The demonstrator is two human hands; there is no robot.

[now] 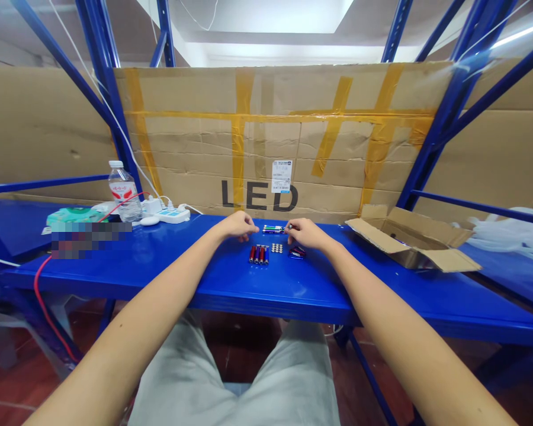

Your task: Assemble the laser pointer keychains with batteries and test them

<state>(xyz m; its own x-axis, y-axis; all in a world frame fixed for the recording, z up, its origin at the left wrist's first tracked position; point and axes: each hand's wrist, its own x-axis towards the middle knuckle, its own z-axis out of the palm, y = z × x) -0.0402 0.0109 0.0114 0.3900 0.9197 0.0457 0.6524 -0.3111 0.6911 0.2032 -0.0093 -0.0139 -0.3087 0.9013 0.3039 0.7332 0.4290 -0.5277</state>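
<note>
The tubes (pixel 262 255) are red and blue (silver-ended), the table (pixel 293 291) plain blue.

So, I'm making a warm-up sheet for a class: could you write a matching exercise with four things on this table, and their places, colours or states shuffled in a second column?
Things
1. tubes
2. discs
3. cardboard box
4. bottle

Descriptions
A. flaps open, to the right of the right hand
B. small, round and shiny, grouped together
C. upright, white cap, near the left end
D. red and blue, lined up side by side

Pairs: 1-D, 2-B, 3-A, 4-C
</note>
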